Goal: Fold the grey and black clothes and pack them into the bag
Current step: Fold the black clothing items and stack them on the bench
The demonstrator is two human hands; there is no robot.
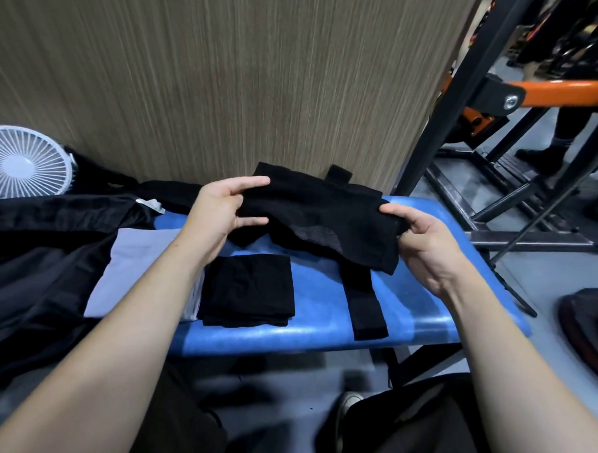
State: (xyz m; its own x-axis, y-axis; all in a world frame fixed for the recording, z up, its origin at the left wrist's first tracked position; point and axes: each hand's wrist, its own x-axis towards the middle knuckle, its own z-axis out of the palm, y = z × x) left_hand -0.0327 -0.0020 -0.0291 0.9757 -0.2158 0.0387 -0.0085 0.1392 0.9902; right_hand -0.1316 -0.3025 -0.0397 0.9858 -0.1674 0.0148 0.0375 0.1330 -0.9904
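Observation:
I hold a small black garment [320, 212] stretched just above the blue padded bench [417, 310]. My left hand [223, 211] pinches its left edge and my right hand [423, 242] pinches its right edge. Below it on the bench lies a folded black cloth [250, 291], partly over a folded grey garment [135, 263]. A large black bag or dark fabric [39, 249] spreads over the left end of the bench; I cannot tell which.
A black strap [366, 304] runs across the bench under the held garment. A white fan [23, 163] stands at the far left against a wood-grain wall [228, 76]. Black and orange gym equipment [522, 109] fills the right, with a person's legs behind it.

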